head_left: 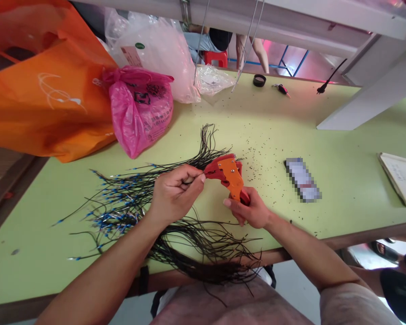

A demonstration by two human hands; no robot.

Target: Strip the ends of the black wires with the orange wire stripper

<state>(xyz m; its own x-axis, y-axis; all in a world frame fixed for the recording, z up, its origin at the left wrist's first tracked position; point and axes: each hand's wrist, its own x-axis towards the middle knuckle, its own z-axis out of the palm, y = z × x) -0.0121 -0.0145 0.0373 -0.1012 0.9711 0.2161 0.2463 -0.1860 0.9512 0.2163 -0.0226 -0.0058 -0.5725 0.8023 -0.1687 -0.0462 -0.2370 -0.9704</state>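
Observation:
My right hand (250, 208) is wrapped round the handles of an orange and red wire stripper (232, 174), its head pointing left. At the tool's jaws my left hand (177, 192) pinches a thin black wire, of which only a little shows between the fingers. Beneath and left of that hand spreads a bundle of black wires (192, 159) with blue and metal ends (118, 216) at the left. A second bunch of black wires (203, 266) curves along the table's front edge, close to my body.
Tiny black scraps (257, 162) dot the green table (345, 180). A phone (302, 179) and a notepad (401, 176) lie to the right. Orange (54, 90), pink (142, 108) and clear plastic bags (162, 49) stand back left. A black tape roll (259, 81) sits far back, near a slanting white post (365, 90).

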